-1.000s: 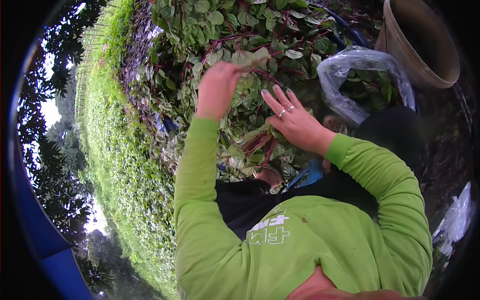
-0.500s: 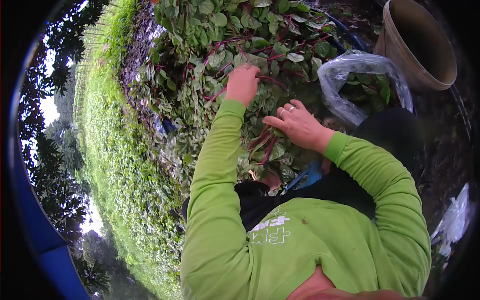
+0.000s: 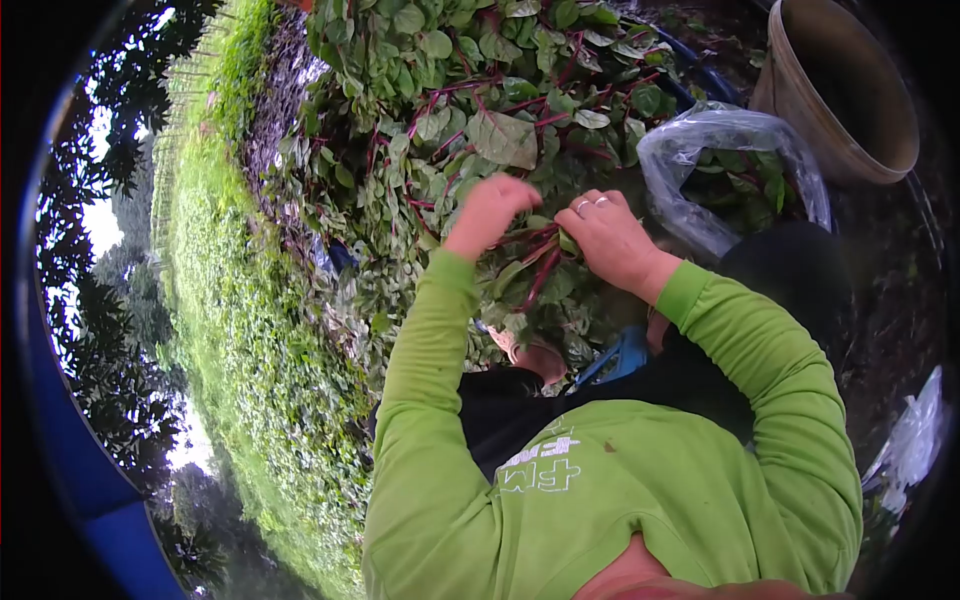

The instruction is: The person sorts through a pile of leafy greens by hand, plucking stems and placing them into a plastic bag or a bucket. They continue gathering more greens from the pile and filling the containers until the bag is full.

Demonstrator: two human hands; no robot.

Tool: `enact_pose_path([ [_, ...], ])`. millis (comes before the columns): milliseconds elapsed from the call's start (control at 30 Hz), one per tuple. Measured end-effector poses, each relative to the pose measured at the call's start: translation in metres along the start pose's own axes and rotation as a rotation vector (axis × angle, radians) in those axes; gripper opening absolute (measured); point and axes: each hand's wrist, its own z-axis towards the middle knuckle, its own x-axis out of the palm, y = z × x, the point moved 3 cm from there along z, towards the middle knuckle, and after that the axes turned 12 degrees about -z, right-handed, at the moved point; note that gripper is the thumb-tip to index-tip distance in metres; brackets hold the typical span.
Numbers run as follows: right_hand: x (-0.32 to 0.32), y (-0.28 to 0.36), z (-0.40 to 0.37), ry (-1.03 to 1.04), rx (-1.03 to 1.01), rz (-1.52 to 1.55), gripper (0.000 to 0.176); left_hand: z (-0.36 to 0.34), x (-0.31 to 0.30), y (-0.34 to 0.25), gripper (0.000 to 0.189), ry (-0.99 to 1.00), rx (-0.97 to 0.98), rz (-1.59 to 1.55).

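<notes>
Where the view curves away at the far left, a blue panel (image 3: pixel 85 440) stands below dark trees (image 3: pixel 125 335), and beside them runs a bright green field (image 3: pixel 255 400). Next comes a broad heap of leafy stems (image 3: pixel 400 95), green leaves on red stalks, with one large leaf (image 3: pixel 503 140) lying just beyond the left hand (image 3: pixel 497 208). That hand has its fingers curled in over the heap; it's blurred, so I can't tell whether it is pinching anything. Right beside it, slightly apart, is the right hand (image 3: pixel 607 237) – two rings on it, back turned up – with its fingers bent down and closed on a bunch of red stems (image 3: pixel 543 268) lying between the hands, above the heap. A blue object (image 3: pixel 622 357) sits nearer the person's body, close to a foot (image 3: pixel 540 360). Further right, a clear plastic bag (image 3: pixel 690 215) gapes open with leaves inside – and just beyond it leans a tan bucket (image 3: pixel 785 80), tilted, its mouth wide. Crumpled plastic (image 3: pixel 912 435) lies at the far right.
</notes>
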Motion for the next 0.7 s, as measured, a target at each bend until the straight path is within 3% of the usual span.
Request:
enact_pose_path([
  [33, 0.005, 0.001, -0.002, 0.088, -0.006, -0.021, 0.015, 0.018, -0.006, 0.005, 0.027, -0.231, -0.014, 0.131],
  [100, 0.006, 0.007, -0.005, 0.06, -0.054, -0.024, 0.019, 0.06, -0.032, 0.017, 0.03, -0.557, 0.049, 0.247],
  [167, 0.004, 0.01, -0.004, 0.05, -0.097, -0.038, 0.02, 0.101, -0.046, 0.036, 0.04, -0.742, 0.037, 0.417],
  [267, 0.004, 0.008, 0.0, 0.014, -0.103, -0.066, 0.009, 0.128, -0.052, 0.031, 0.043, -0.675, -0.208, 0.51],
  [400, 0.004, 0.006, 0.001, 0.006, -0.109, -0.068, 0.006, 0.153, -0.093, 0.037, 0.041, -0.459, -0.134, 0.61],
  [433, 0.004, 0.005, 0.001, 0.001, -0.106, -0.062, 0.006, 0.149, -0.101, 0.039, 0.031, -0.47, -0.034, 0.415],
  [533, 0.006, 0.007, 0.001, 0.0, -0.115, -0.037, 0.006, 0.144, -0.118, 0.061, 0.04, -0.503, -0.385, -0.132],
  [667, 0.007, 0.01, 0.002, 0.07, -0.145, -0.008, 0.01, 0.147, -0.095, 0.051, 0.055, -0.538, -0.084, 0.597],
  [700, 0.008, 0.011, 0.001, 0.096, -0.152, -0.003, 0.012, 0.149, -0.085, 0.042, 0.05, -0.427, -0.209, 0.464],
])
